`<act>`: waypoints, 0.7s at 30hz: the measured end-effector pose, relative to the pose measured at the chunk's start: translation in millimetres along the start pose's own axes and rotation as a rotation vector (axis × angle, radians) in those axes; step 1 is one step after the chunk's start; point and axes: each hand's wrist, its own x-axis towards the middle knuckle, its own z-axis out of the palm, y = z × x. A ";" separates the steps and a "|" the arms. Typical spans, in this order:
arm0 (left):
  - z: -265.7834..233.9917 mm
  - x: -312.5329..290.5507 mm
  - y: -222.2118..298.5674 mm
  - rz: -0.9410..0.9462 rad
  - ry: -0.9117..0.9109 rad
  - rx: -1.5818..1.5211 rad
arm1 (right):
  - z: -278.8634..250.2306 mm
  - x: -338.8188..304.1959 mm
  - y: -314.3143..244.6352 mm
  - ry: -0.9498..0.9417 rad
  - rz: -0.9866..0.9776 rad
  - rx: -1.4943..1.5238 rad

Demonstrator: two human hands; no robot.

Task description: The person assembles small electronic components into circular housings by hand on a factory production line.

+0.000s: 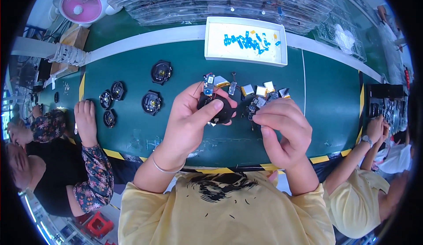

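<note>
The left hand has its grip clamped on a round black plastic housing with a small blue circuit board standing up from it — held above the green desk. The right hand pinches its fingers together on a small dark part just beside it. Behind lie silver battery packs, a white tray — and loose black round housings to the left.

A white tray with small blue parts sits at the far side of the green table. Round black casings lie to the left. A pink fan stands far left, with clear plastic trays stacked beyond. Other people sit at both sides, one in a floral sleeve.
</note>
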 end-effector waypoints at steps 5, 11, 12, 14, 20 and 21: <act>10.9 -15.2 -13.9 0.090 -0.285 0.459 | 1.9 -3.9 -20.9 0.096 0.212 0.047; 28.6 -22.6 -25.3 -0.109 -0.488 0.468 | -38.8 -46.4 -11.4 -0.194 0.376 0.203; 25.5 -20.5 -21.9 -0.031 -0.448 0.634 | -48.5 -53.6 -5.2 -0.062 0.366 0.099; 14.4 -8.2 -8.7 0.208 -0.309 0.984 | -75.6 -66.8 6.6 0.205 0.447 -0.083; -29.5 28.2 17.7 0.515 0.001 1.604 | -172.0 -113.9 69.5 0.474 0.886 -0.551; -30.4 25.6 18.9 0.490 -0.067 1.582 | -172.5 -115.4 73.0 0.469 0.885 -0.548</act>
